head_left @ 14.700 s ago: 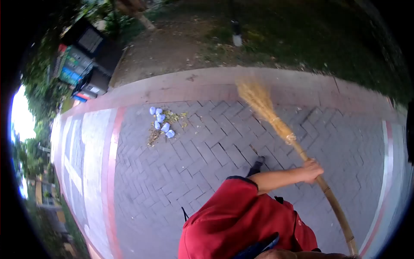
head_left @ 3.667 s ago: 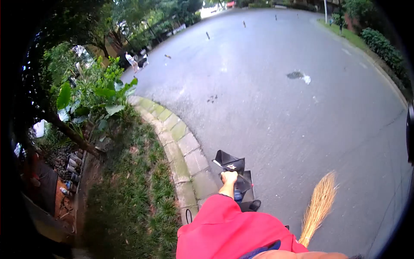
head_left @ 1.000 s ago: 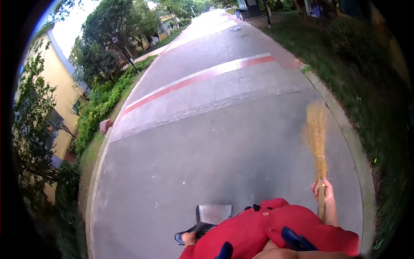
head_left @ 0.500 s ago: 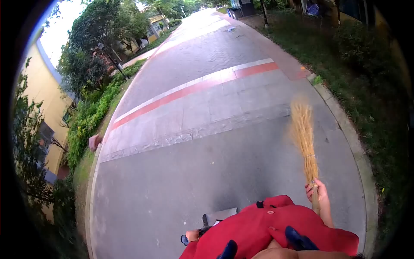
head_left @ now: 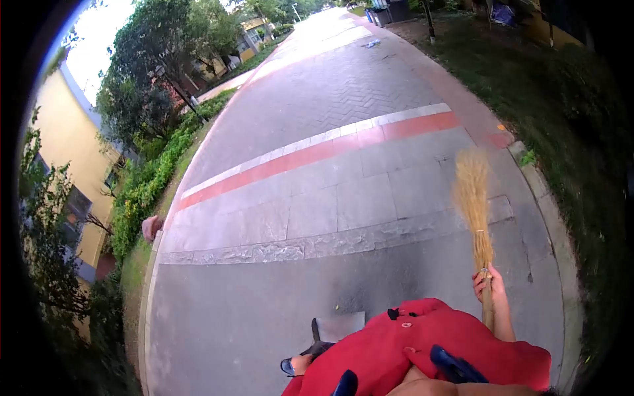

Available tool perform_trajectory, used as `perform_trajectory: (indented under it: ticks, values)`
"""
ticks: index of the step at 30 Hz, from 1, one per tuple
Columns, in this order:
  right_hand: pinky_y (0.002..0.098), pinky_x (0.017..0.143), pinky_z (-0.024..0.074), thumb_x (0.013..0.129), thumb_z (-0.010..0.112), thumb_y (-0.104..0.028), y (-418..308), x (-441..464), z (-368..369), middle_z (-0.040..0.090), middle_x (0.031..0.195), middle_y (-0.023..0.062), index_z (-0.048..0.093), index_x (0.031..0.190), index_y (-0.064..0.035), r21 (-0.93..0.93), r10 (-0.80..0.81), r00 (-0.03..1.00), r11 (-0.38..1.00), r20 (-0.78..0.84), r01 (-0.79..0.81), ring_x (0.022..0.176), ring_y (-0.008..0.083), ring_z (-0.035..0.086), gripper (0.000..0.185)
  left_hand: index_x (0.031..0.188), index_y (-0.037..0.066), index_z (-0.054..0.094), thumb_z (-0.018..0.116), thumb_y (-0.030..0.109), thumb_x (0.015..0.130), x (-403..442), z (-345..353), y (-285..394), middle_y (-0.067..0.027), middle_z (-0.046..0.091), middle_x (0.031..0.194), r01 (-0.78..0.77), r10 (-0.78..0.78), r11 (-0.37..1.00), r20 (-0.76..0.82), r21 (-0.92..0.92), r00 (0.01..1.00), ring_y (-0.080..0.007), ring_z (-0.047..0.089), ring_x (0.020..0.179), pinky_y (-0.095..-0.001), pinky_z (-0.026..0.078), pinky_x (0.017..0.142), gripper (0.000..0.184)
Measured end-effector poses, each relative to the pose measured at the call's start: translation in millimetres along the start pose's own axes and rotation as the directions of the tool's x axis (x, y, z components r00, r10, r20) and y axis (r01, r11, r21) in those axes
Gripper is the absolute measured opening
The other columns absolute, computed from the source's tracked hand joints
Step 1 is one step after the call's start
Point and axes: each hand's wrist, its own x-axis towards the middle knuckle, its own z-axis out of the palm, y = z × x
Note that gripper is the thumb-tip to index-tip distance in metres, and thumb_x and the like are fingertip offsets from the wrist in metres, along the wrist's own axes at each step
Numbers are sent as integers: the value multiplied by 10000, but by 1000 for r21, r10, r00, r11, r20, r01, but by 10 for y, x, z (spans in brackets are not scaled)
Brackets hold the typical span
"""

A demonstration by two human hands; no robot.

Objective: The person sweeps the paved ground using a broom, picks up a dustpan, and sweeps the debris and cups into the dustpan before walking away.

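Observation:
My right hand (head_left: pixel 494 288) is wrapped round the handle of a straw broom (head_left: pixel 474 195), just below where the straw is bound. The broom points up and away from me, its bristle tips slightly blurred. Low in view, my left hand (head_left: pixel 302 363) is closed on the dark grip of a dustpan (head_left: pixel 343 326) with a grey pan. My red jacket (head_left: pixel 422 343) hides much of the pan and part of the broom handle.
The paved path (head_left: pixel 330 152) runs ahead, crossed by a red and white band (head_left: pixel 317 153) and a rough stone strip (head_left: pixel 277 251). Kerbs line both sides, with grass right and shrubs (head_left: pixel 142 214) left. A brownish rock (head_left: pixel 151 228) sits by the left kerb. Bins (head_left: pixel 380 16) stand far ahead.
The path's bands now appear lower and nearer. The broom has shifted slightly right and lower in view, still in my right hand. The left hand keeps hold of the dustpan.

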Motion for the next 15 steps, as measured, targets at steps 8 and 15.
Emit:
perform_trajectory:
  ticks: [8, 15]
  values:
    - [204, 388, 395, 805, 623, -349, -971, 2507, 1820, 550, 809, 100, 503, 970, -36, -225, -17, 995, 974, -102, -6, 595, 164, 546, 374, 776, 106, 678, 526, 280, 724, 1438, -1380, 2257, -96, 667, 785, -82, 73, 995, -154, -55, 985, -283, 645, 756, -407, 496, 657, 237]
    - [213, 388, 417, 811, 604, -353, -1766, 3583, 3508, 547, 771, 90, 505, 922, -15, -102, -163, 981, 983, -102, 153, 572, 159, 546, 370, 743, 106, 632, 553, 207, 695, 2937, -2595, 4411, -113, 634, 705, -707, 744, 657, -80, 262, 663, -298, 628, 652, -416, 481, 536, 137]
